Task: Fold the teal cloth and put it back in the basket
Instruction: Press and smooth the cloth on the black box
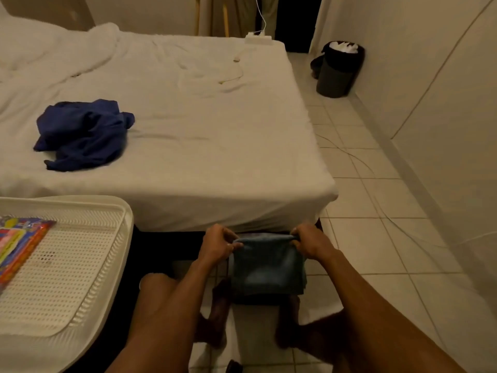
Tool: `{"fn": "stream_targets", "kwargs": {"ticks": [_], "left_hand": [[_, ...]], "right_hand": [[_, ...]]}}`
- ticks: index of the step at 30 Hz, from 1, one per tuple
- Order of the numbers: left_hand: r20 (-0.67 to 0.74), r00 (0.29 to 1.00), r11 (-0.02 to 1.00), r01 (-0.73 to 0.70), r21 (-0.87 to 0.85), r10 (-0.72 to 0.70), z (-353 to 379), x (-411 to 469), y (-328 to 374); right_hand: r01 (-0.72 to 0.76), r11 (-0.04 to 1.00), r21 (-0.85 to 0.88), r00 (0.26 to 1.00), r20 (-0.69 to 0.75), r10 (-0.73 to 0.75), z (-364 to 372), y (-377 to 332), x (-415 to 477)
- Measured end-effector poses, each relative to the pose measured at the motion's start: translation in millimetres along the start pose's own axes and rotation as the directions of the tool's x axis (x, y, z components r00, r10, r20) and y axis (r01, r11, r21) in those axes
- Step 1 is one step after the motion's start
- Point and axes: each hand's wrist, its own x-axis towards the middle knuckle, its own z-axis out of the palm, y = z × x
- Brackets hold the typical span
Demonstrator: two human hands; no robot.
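The teal cloth (266, 267) hangs in the air in front of me, folded into a small rectangle, just below the foot of the bed. My left hand (219, 244) pinches its top left corner and my right hand (309, 242) pinches its top right corner. The white perforated basket (80, 265) stands at the lower left, apart from both hands. A colourful packet (18, 243) lies inside it at the left edge.
A bed with a white sheet (188, 130) fills the middle, with a crumpled dark blue garment (83, 133) on its left part. A black bin (338, 68) stands by the far wall. A thin cable (357, 160) runs over the tiled floor at right. My bare feet are below the cloth.
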Motion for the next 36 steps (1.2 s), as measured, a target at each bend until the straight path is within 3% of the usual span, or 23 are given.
{"fn": "stream_targets", "kwargs": {"ticks": [6,13,17,19,21,25,30,36], "left_hand": [[-0.027,0.997,0.996,0.067,-0.059,-0.069,27,47,-24],[-0.149,0.980,0.989,0.118,-0.084,-0.129,48,72,-49],[-0.385,0.916,0.993,0.085,-0.080,-0.109,62,59,-52],[-0.411,0.904,0.992,0.091,-0.082,-0.117,72,55,-65],[-0.333,0.936,0.990,0.077,-0.116,-0.112,83,52,-78],[-0.162,0.985,0.969,0.021,-0.246,-0.063,99,50,-93],[-0.133,0.991,0.959,-0.061,-0.277,0.024,111,48,-100],[-0.184,0.983,0.949,-0.040,-0.312,-0.019,121,48,-105]], "right_hand": [[-0.063,0.998,-0.020,0.993,-0.097,0.061,23,7,40],[-0.055,0.990,0.127,0.944,-0.316,0.094,57,15,55],[-0.079,0.992,-0.097,0.868,-0.495,0.020,87,16,54],[-0.034,0.993,-0.109,0.852,-0.522,-0.028,110,7,49],[0.079,0.990,-0.120,0.848,-0.515,-0.130,135,-8,44],[0.218,0.971,-0.101,0.904,-0.354,-0.240,165,-37,55],[0.184,0.974,-0.131,0.929,-0.301,-0.215,174,-49,63],[0.162,0.971,-0.177,0.945,-0.255,-0.205,171,-38,61]]}}
